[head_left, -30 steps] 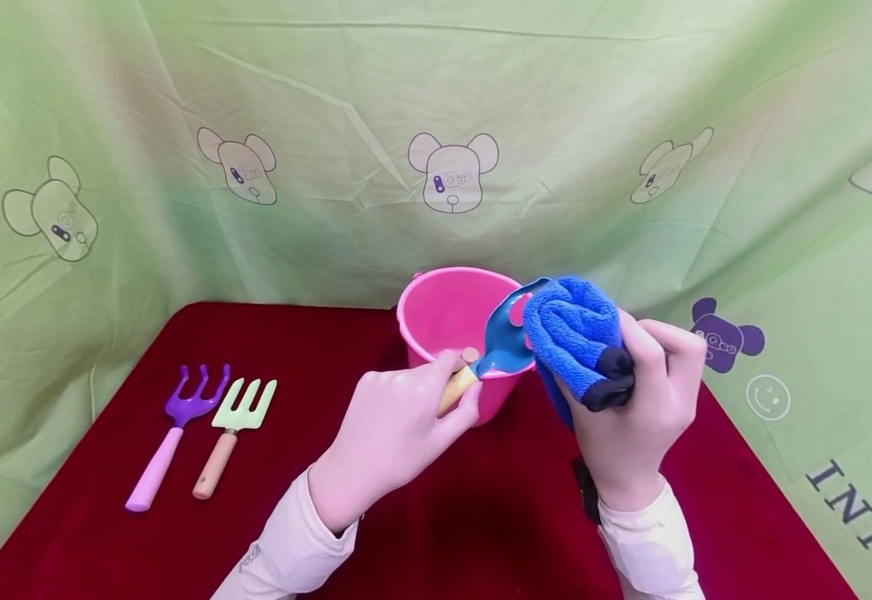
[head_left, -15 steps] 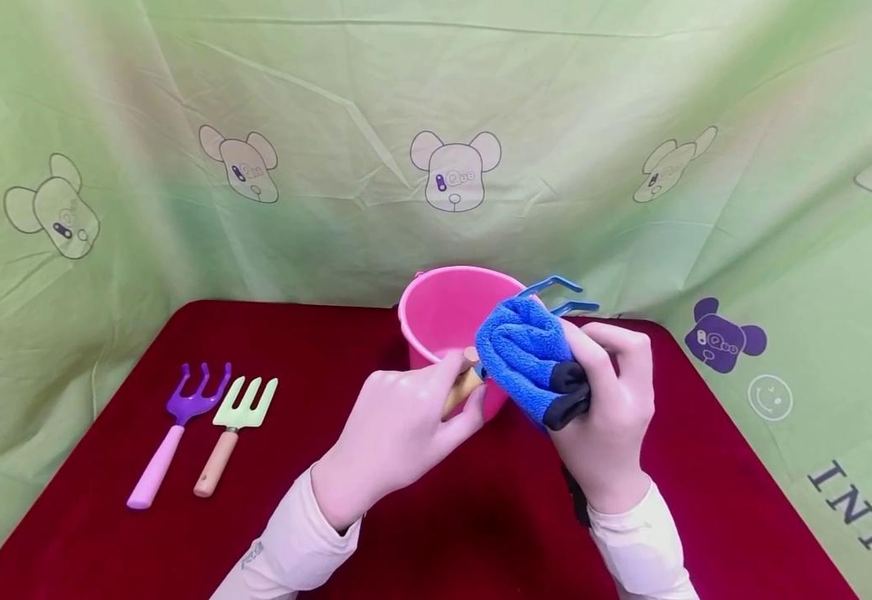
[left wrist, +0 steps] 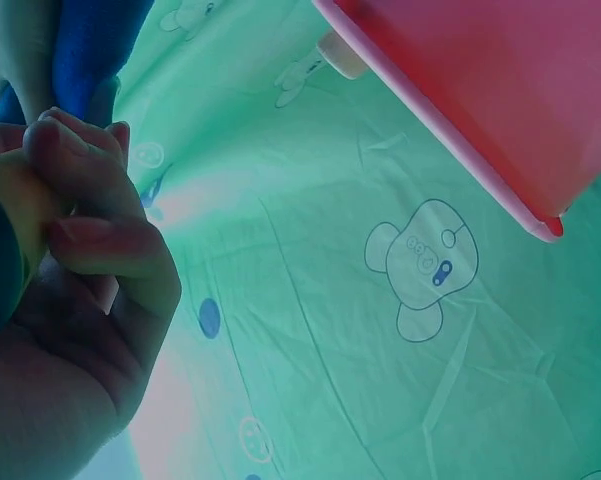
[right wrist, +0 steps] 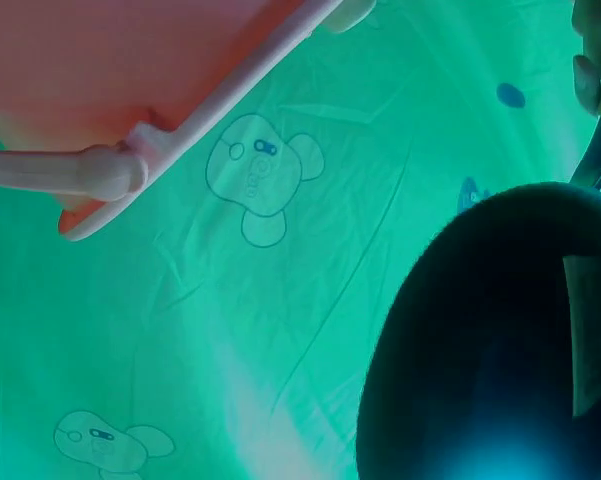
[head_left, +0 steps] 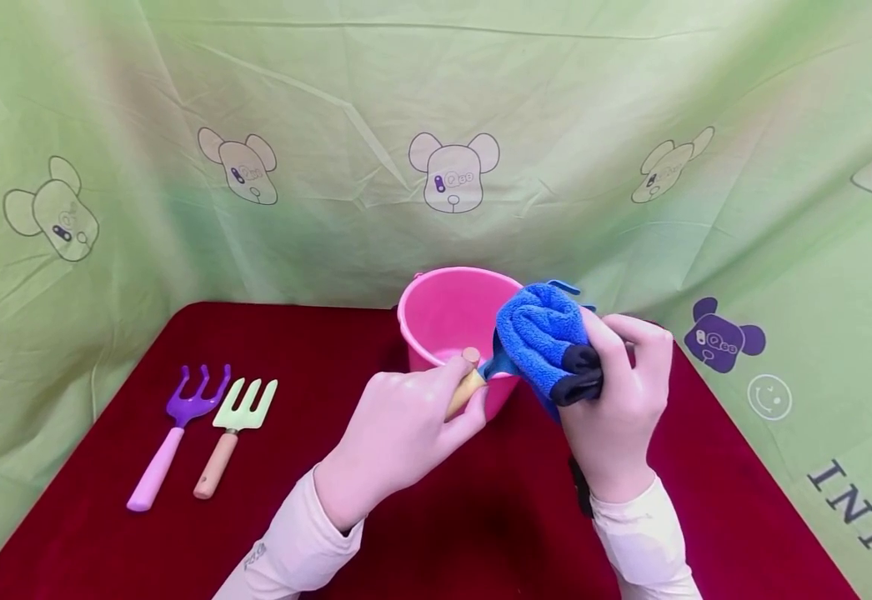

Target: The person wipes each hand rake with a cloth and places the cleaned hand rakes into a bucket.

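In the head view my left hand (head_left: 398, 429) grips the yellow wooden handle of a blue hand rake (head_left: 499, 360). My right hand (head_left: 623, 408) holds a folded blue cloth (head_left: 541, 333) with black edging around the rake's head. Only the rake's neck and the tips of its tines show past the cloth; the rest of the head is covered. Both hands are above the table, in front of a pink bucket (head_left: 403, 317). The left wrist view has the left fingers (left wrist: 100, 240) curled round the handle. In the right wrist view, a large dark rounded shape (right wrist: 480, 330) fills the lower right.
On the left of the red-covered table (head_left: 316, 350) lie a purple hand rake (head_left: 192, 406) with a pink handle and a pale green hand fork (head_left: 244, 408) with a wooden handle. A green printed curtain (head_left: 346, 167) hangs behind and on both sides.
My right hand slid the cloth left toward the handle, baring the tines, then moved partway back right over them. The left hand stays nearly still on the handle.
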A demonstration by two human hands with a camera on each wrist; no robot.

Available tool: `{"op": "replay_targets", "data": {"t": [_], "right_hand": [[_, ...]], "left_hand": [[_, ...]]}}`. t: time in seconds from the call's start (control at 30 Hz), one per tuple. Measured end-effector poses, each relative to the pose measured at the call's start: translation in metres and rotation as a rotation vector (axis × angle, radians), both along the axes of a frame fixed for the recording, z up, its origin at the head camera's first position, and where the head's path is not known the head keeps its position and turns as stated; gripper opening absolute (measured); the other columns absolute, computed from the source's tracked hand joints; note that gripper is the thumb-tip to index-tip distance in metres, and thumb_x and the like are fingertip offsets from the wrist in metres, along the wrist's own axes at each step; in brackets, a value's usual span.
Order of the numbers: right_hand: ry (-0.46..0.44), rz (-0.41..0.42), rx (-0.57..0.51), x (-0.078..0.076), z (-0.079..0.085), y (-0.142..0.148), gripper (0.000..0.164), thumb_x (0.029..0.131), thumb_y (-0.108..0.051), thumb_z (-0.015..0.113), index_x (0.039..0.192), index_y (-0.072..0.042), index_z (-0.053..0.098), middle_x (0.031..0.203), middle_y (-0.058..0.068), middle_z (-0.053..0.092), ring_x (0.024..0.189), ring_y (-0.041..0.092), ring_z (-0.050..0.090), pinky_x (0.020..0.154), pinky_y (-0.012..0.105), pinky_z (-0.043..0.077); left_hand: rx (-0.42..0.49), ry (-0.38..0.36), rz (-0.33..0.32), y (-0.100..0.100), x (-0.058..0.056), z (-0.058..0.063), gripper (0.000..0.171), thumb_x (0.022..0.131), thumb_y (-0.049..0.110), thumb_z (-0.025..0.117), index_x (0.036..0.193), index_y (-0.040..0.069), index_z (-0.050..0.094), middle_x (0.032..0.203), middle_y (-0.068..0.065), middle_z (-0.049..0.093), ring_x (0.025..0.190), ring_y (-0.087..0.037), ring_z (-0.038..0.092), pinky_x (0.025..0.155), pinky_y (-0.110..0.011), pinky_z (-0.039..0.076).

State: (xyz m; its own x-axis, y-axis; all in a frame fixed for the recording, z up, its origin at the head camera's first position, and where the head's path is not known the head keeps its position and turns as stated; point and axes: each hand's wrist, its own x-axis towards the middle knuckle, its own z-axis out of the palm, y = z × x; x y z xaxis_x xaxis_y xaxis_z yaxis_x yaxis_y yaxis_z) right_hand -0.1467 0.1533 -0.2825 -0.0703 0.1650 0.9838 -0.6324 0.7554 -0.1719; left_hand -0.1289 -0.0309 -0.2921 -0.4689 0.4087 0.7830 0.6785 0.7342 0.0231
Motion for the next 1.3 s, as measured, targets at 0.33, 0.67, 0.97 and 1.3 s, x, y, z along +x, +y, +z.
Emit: {"op": "replay_targets", "data": {"t": [0.33, 0.67, 0.97, 1.3], "right_hand": [[0.035, -0.055, -0.015, -0.0027, 0.0024, 0.001, 0.018, 0.074, 0.006, 0.07, 0.092, 0.0, 0.073, 0.079, 0.028, 0.053, 0.074, 0.042, 0.048, 0.059, 0.049, 0.033], [0.068, -0.102, -0.035, -0.0055, 0.0029, 0.0041, 0.019, 0.074, 0.004, 0.072, 0.091, -0.004, 0.075, 0.078, 0.026, 0.053, 0.072, 0.043, 0.046, 0.06, 0.052, 0.032], [0.103, -0.133, -0.036, -0.0062, 0.0044, 0.004, 0.02, 0.073, 0.003, 0.074, 0.091, -0.007, 0.076, 0.078, 0.025, 0.054, 0.07, 0.043, 0.045, 0.061, 0.054, 0.031], [0.098, -0.123, -0.033, -0.0054, 0.0054, 0.0035, 0.019, 0.073, 0.003, 0.073, 0.09, -0.006, 0.076, 0.079, 0.025, 0.054, 0.07, 0.043, 0.045, 0.061, 0.054, 0.031]], "left_hand": [[-0.007, 0.007, -0.005, 0.0006, 0.0001, -0.0005, 0.023, 0.083, 0.024, 0.063, 0.1, 0.009, 0.067, 0.046, 0.007, 0.044, 0.036, -0.004, 0.03, 0.031, -0.018, 0.025], [-0.016, 0.02, 0.0, 0.0017, -0.0008, -0.0013, 0.025, 0.084, 0.025, 0.063, 0.1, 0.007, 0.068, 0.046, 0.007, 0.044, 0.036, -0.005, 0.029, 0.031, -0.018, 0.024], [-0.024, 0.005, 0.003, 0.0017, -0.0016, -0.0034, 0.026, 0.084, 0.027, 0.062, 0.102, 0.008, 0.067, 0.048, 0.007, 0.045, 0.036, -0.005, 0.032, 0.03, -0.019, 0.027], [-0.023, -0.004, 0.007, 0.0023, -0.001, -0.0034, 0.024, 0.085, 0.027, 0.062, 0.101, 0.009, 0.066, 0.047, 0.007, 0.044, 0.037, -0.005, 0.031, 0.031, -0.018, 0.025]]}}
